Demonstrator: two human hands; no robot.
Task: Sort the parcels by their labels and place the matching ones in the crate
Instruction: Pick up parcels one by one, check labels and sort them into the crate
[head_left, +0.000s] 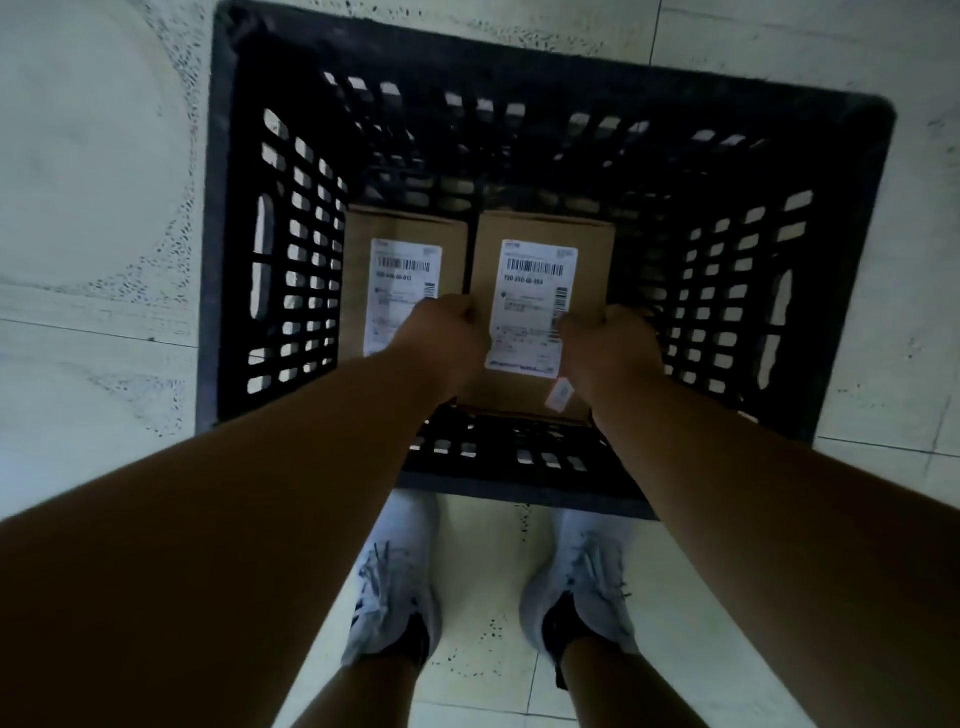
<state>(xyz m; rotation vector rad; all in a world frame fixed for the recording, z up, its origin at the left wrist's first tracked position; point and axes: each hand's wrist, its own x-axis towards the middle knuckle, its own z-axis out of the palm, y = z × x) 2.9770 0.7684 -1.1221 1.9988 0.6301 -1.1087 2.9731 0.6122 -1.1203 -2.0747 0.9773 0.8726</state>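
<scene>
Down inside the black crate (223, 249), two brown parcels side by side.
Left hand (447, 332) and right hand (605, 340) curl fingers round the white-labelled right parcel (540, 249); the other parcel (400, 270) lies just left.

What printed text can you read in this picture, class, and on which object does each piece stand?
"730-250-00-09" then one unclear digit: white label on the held parcel, gripped by the left hand and right hand.
Number on the label of the left parcel in the crate: too blurred.
Barcodes, fine print: unreadable.
</scene>
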